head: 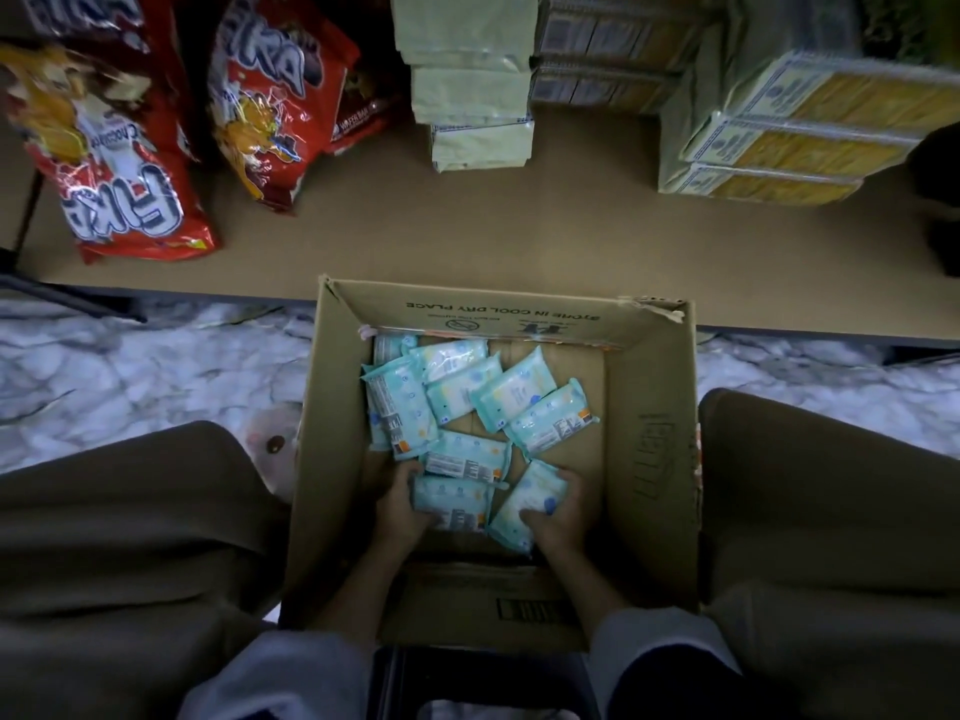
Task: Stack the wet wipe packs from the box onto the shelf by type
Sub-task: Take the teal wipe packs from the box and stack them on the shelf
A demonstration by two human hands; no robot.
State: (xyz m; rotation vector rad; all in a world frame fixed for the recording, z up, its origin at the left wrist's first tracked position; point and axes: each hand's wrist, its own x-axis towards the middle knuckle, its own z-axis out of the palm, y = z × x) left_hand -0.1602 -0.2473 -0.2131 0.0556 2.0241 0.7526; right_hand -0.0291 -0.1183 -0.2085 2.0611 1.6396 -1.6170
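An open cardboard box stands on the floor between my knees. Several light-blue wet wipe packs lie loose on its bottom. My left hand grips one pack at the near left of the box. My right hand grips a second, tilted pack beside it. Both hands are deep inside the box. The brown shelf board runs across just beyond the box. Stacks of pale green packs stand at the back of the shelf.
Red snack bags lean on the shelf's left part. Yellow-and-white packages are stacked at the right, with grey ones behind. A marbled floor shows either side of the box. My knees flank the box.
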